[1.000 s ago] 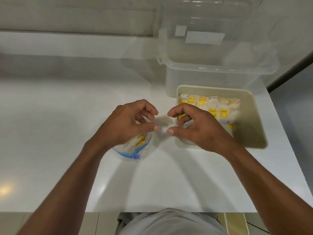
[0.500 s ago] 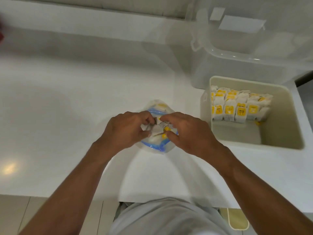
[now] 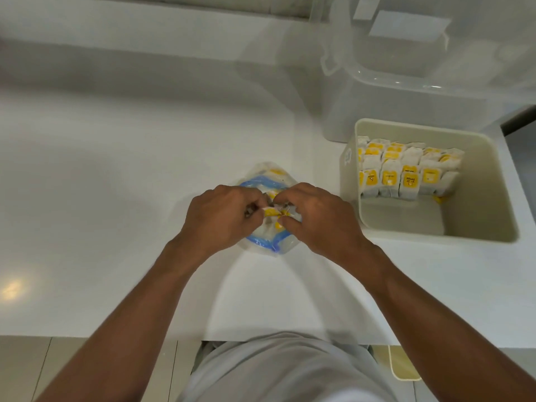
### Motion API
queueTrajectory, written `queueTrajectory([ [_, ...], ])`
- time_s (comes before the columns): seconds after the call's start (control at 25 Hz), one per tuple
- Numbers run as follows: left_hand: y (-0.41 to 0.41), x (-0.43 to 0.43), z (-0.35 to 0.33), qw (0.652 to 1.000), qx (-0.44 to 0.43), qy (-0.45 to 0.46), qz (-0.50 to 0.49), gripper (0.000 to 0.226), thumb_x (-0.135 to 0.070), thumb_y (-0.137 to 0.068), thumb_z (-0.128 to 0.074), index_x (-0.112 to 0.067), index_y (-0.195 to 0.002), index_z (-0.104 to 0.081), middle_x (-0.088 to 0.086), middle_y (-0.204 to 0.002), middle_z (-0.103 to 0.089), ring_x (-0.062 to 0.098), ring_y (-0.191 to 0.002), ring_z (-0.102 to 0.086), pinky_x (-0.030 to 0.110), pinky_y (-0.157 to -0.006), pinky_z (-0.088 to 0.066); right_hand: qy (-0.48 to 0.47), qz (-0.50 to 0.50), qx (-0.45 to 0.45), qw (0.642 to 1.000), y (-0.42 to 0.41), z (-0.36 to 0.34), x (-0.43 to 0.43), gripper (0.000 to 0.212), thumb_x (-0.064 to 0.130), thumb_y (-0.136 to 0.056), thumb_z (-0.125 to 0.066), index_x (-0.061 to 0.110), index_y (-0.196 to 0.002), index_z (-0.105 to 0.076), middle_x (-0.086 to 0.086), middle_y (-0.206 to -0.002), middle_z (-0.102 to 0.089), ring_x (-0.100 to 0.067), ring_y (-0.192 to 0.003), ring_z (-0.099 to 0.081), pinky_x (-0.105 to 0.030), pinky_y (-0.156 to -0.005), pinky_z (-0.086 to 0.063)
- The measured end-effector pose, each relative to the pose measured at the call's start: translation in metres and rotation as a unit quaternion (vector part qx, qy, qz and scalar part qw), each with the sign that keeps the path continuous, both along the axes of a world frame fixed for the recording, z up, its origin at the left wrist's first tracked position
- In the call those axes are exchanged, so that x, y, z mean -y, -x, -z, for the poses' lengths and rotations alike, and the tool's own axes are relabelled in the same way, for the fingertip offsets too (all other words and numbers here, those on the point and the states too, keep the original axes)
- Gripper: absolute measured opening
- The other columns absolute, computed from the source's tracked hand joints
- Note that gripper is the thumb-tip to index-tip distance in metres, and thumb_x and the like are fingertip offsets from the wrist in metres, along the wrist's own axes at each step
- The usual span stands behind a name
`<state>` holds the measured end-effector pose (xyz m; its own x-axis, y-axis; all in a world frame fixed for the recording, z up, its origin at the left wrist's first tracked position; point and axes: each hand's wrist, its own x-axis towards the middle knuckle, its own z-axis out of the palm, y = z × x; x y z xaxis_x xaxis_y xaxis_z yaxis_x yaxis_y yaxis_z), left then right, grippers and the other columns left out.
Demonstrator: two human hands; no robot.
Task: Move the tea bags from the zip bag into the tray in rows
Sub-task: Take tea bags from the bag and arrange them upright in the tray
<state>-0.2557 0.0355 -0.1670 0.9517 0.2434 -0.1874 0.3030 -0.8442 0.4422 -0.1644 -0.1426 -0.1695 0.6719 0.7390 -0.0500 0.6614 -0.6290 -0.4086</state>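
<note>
We treat the white paper tea bags with yellow labels (image 3: 409, 175) as very light, soft and easily crushed. Their paper looks dry and not slippery. We judge the best hold to be a light pinch across the flat faces near the top edge, not on any string or tag, which could snag its neighbours. The clear plastic zip bag with a blue seal strip (image 3: 262, 245) lies on the white table (image 3: 116, 175), directly in front of the person, and more tea bags show through its film. The film is limp and slick, so the zip bag will slide or lift unless one hand steadies it. The left hand (image 3: 220, 219) and the right hand (image 3: 319, 219) meet over the mouth with fingers curled, and both appear to pinch one tea bag (image 3: 272, 211) between them. We cannot tell how much of the film is caught in the pinch. The cream rectangular plastic tray (image 3: 406, 216) stands to the right, apart from the zip bag. Its tea bags stand upright in rows against the far wall, and the near part of the floor is bare. The tray walls are tall, so entry must come from above. The large clear plastic storage box (image 3: 406, 111) just behind the tray limits room on that side, while the table to the left offers open room.
</note>
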Motion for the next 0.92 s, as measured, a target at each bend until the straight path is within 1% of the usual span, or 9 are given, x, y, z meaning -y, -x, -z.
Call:
queueTrajectory([
  [0.08, 0.0, -0.003, -0.004, 0.992, 0.033, 0.12, -0.036, 0.018, -0.045, -0.083, -0.056, -0.038, -0.094, -0.069, -0.02, -0.08, -0.071, 0.008, -0.079, -0.068, 0.037, -0.071, -0.056, -0.065, 0.028, -0.055, 0.996, -0.002, -0.007, -0.001, 0.017, 0.041, -0.089, -0.064, 0.034, -0.103, -0.067, 0.012, -0.1, -0.066, -0.01, -0.083, -0.061, -0.034, -0.07, -0.053],
  [0.16, -0.001, -0.004, -0.011, 0.971, 0.054, 0.232, -0.036, 0.012, -0.04, -0.087, -0.063, -0.033, -0.094, -0.07, -0.018, -0.084, -0.073, 0.006, -0.079, -0.07, 0.04, -0.077, -0.057, -0.129, 0.066, -0.118, 0.982, -0.004, -0.017, -0.001, 0.012, 0.042, -0.088, -0.067, 0.031, -0.094, -0.069, 0.014, -0.084, -0.067, -0.006, -0.072, -0.06, -0.034, -0.069, -0.053],
  [0.24, -0.004, -0.006, -0.016, 0.962, 0.057, 0.264, -0.031, 0.008, -0.034, -0.091, -0.067, -0.031, -0.097, -0.071, -0.015, -0.09, -0.075, 0.007, -0.08, -0.073, 0.041, -0.081, -0.058, -0.144, 0.096, -0.135, 0.976, -0.006, -0.026, 0.0, 0.011, 0.041, -0.089, -0.067, 0.03, -0.091, -0.069, 0.017, -0.076, -0.068, -0.004, -0.071, -0.063, -0.035, -0.07, -0.055],
  [0.36, -0.007, -0.011, -0.013, 0.995, 0.01, 0.095, -0.024, 0.01, -0.035, -0.093, -0.063, -0.04, -0.099, -0.069, -0.022, -0.091, -0.072, 0.005, -0.077, -0.07, 0.035, -0.076, -0.057, -0.111, 0.114, -0.107, 0.981, -0.01, -0.03, 0.006, 0.011, 0.042, -0.09, -0.065, 0.031, -0.092, -0.067, 0.018, -0.075, -0.069, -0.004, -0.072, -0.065, -0.036, -0.068, -0.056],
  [0.44, -0.006, -0.008, -0.008, 0.999, -0.03, 0.02, -0.022, 0.012, -0.04, -0.091, -0.059, -0.043, -0.097, -0.07, -0.02, -0.09, -0.071, 0.009, -0.079, -0.068, 0.033, -0.073, -0.055, -0.095, 0.129, -0.089, 0.983, -0.01, -0.031, 0.011, 0.011, 0.042, -0.091, -0.062, 0.033, -0.093, -0.066, 0.019, -0.077, -0.07, -0.003, -0.074, -0.066, -0.035, -0.068, -0.055],
  [0.56, -0.007, 0.006, 0.0, 0.993, -0.038, -0.107, 0.017, 0.029, -0.059, -0.09, -0.049, -0.041, -0.1, -0.07, -0.013, -0.091, -0.07, 0.016, -0.085, -0.065, 0.028, -0.069, -0.05, -0.08, 0.144, -0.067, 0.984, -0.01, -0.034, 0.015, 0.011, 0.043, -0.092, -0.061, 0.034, -0.095, -0.066, 0.019, -0.08, -0.071, -0.003, -0.075, -0.066, -0.034, -0.068, -0.055],
  [0.72, -0.015, 0.02, 0.002, 0.988, -0.052, -0.141, 0.024, 0.033, -0.063, -0.09, -0.051, -0.038, -0.099, -0.071, -0.01, -0.09, -0.069, 0.016, -0.079, -0.06, 0.024, -0.065, -0.038, -0.077, 0.143, -0.067, 0.984, -0.009, -0.039, 0.016, 0.013, 0.044, -0.092, -0.061, 0.033, -0.096, -0.066, 0.017, -0.081, -0.072, -0.004, -0.074, -0.066, -0.033, -0.068, -0.055],
  [0.84, -0.015, 0.025, 0.004, 0.99, -0.061, -0.125, 0.016, 0.029, -0.056, -0.092, -0.053, -0.032, -0.097, -0.069, -0.009, -0.089, -0.069, 0.017, -0.079, -0.062, 0.024, -0.064, -0.04, -0.08, 0.134, -0.068, 0.985, -0.007, -0.039, 0.016, 0.013, 0.044, -0.092, -0.06, 0.033, -0.094, -0.065, 0.017, -0.079, -0.071, -0.005, -0.074, -0.066, -0.034, -0.067, -0.055],
  [0.92, -0.015, 0.025, 0.001, 0.994, -0.066, -0.083, 0.0, 0.021, -0.049, -0.092, -0.054, -0.032, -0.095, -0.066, -0.012, -0.09, -0.068, 0.017, -0.085, -0.063, 0.025, -0.065, -0.041, -0.082, 0.131, -0.061, 0.986, -0.006, -0.039, 0.015, 0.012, 0.044, -0.092, -0.06, 0.033, -0.094, -0.065, 0.017, -0.079, -0.071, -0.006, -0.074, -0.066, -0.035, -0.066, -0.055],
])
